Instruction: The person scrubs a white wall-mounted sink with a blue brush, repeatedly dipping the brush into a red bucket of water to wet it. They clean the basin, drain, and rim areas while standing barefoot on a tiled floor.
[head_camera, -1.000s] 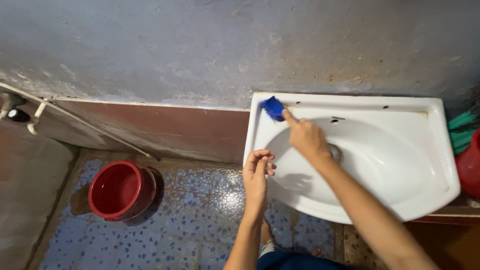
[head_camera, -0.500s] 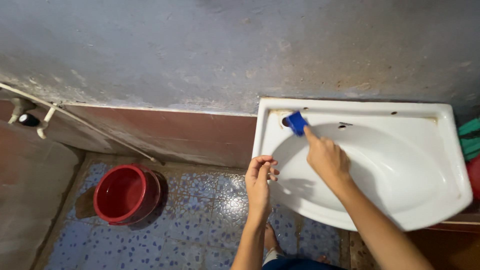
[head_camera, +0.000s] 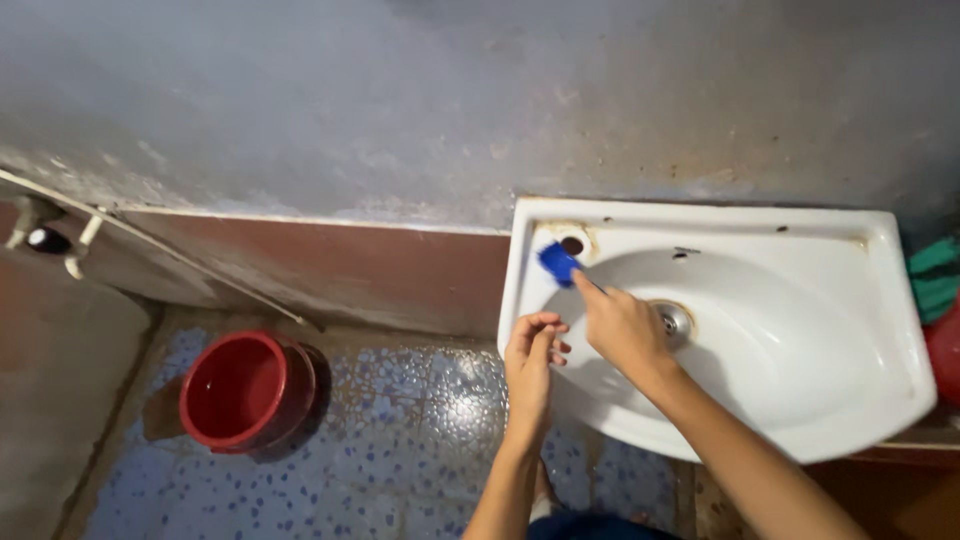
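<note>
A person's right hand (head_camera: 622, 325) was closed around a small blue scrubbing pad (head_camera: 558, 262), fingers clamped on its near end, pressing it against the inner wall of a white wall-mounted sink (head_camera: 800, 400). The pad sat just beyond the fingertips, at the upper left corner of the basin, directly below a stained, empty tap hole (head_camera: 572, 244). To the right of that hand, low in the bowl, lay the metal drain (head_camera: 672, 320).

The left hand (head_camera: 533, 355) held nothing. Its fingers were loosely curled and a little apart, hovering just beside the sink's front left rim, close to the right hand; whether it touched the rim could not be told.

The pad looked light and somewhat soft, likely to flex under pressure and to turn slippery when wet, so a firm pinch across its back end, as shown, seemed the sound place to hold it. The sink looked hard, glazed and slick.

Far to the left of both hands, on the blue speckled floor tiles (head_camera: 400, 440), stood a red bucket (head_camera: 245, 392) with a little water in it. Above it a thin pipe (head_camera: 180, 255) ran along a worn grey wall (head_camera: 400, 100).
</note>
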